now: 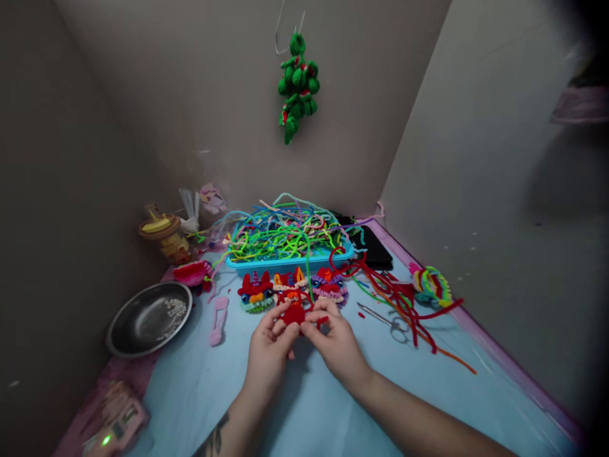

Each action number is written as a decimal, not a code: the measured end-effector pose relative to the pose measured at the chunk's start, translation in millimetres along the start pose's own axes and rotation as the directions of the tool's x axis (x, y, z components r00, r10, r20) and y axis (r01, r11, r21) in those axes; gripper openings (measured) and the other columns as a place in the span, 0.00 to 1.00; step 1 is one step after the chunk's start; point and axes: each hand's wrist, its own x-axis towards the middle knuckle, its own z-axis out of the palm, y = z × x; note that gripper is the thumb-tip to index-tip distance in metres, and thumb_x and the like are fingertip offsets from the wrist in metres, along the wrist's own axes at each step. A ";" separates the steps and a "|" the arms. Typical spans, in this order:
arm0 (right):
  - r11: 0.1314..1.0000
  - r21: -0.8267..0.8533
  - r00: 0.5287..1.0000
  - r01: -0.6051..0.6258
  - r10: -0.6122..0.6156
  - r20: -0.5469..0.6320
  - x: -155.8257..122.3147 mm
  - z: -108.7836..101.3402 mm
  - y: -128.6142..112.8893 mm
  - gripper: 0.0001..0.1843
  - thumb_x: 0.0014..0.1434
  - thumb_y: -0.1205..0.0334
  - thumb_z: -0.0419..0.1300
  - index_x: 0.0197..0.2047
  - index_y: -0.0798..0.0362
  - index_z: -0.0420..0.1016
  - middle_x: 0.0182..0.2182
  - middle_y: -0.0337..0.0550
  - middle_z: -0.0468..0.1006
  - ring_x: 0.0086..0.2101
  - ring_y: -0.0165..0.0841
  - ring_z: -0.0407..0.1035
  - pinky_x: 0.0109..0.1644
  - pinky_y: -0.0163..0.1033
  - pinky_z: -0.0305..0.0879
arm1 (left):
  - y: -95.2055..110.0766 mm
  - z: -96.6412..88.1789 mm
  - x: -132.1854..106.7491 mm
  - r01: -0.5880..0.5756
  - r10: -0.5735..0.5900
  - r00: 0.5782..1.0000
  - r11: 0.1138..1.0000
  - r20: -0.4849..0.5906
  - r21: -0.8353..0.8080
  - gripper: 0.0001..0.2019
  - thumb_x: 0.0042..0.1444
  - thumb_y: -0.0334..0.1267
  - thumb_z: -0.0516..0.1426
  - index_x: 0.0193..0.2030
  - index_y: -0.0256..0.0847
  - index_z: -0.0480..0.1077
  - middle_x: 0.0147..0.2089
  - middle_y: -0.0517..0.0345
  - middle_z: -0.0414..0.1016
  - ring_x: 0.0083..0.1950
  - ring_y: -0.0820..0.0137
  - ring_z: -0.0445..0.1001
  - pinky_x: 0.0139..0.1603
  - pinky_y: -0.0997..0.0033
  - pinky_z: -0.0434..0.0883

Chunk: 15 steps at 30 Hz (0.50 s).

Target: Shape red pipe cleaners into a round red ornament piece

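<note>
Small, rounded, deep-red piece (294,313)

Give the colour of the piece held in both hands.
The held piece is red, best seen in the head view.

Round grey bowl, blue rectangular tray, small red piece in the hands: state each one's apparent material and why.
Round grey bowl: probably polished metal, from its sheen.
Blue rectangular tray: likely smooth plastic, from its even colour and slight gloss.
Small red piece, between left hand and right hand: perhaps chenille or yarn, from its matte surface; too small for certainty.
</note>
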 end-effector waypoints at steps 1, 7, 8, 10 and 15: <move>1.000 0.014 1.000 -0.020 0.020 0.008 0.3 -0.1 -0.3 0.07 0.52 0.62 0.60 0.24 0.54 0.73 0.33 0.42 0.66 0.37 0.33 0.66 0.43 0.38 0.65 | 0.7 0.6 -0.8 -0.003 0.003 1.000 1.000 0.009 0.004 0.29 0.42 0.45 0.65 0.51 0.35 0.66 0.24 0.65 0.68 0.16 0.82 0.58 0.15 0.82 0.57; 0.987 0.122 0.994 -0.101 0.094 0.062 2.9 -1.6 -2.1 0.08 0.52 0.62 0.58 0.23 0.54 0.66 0.35 0.42 0.64 0.35 0.32 0.66 0.38 0.35 0.66 | 8.1 1.6 -6.6 -0.035 0.030 0.997 0.997 0.077 0.063 0.27 0.51 0.49 0.58 0.54 0.34 0.64 0.15 0.71 0.60 0.13 0.81 0.58 0.15 0.82 0.54; 0.989 0.107 0.993 -0.105 0.098 0.067 3.5 -2.4 -2.4 0.09 0.52 0.61 0.58 0.23 0.54 0.67 0.34 0.42 0.64 0.35 0.32 0.66 0.39 0.35 0.66 | 9.0 1.7 -7.0 -0.028 0.022 0.997 0.997 0.079 0.075 0.27 0.51 0.48 0.58 0.54 0.34 0.63 0.15 0.71 0.59 0.13 0.81 0.57 0.15 0.82 0.54; 0.995 0.050 0.994 -0.090 0.087 0.072 4.9 -5.0 -3.5 0.10 0.52 0.60 0.58 0.22 0.54 0.68 0.33 0.42 0.65 0.36 0.33 0.66 0.42 0.38 0.65 | 9.9 2.1 -6.9 -0.008 0.001 0.998 0.995 0.070 0.097 0.30 0.48 0.48 0.61 0.56 0.35 0.62 0.17 0.71 0.61 0.13 0.82 0.55 0.14 0.82 0.54; 0.999 -0.006 0.996 -0.042 0.043 0.081 7.1 -13.4 -8.1 0.08 0.54 0.57 0.59 0.29 0.53 0.74 0.31 0.41 0.68 0.33 0.33 0.66 0.37 0.37 0.64 | 9.3 0.1 -3.1 -0.046 0.049 0.998 0.993 -0.030 0.112 0.30 0.46 0.48 0.62 0.54 0.37 0.63 0.17 0.72 0.61 0.14 0.81 0.55 0.13 0.82 0.55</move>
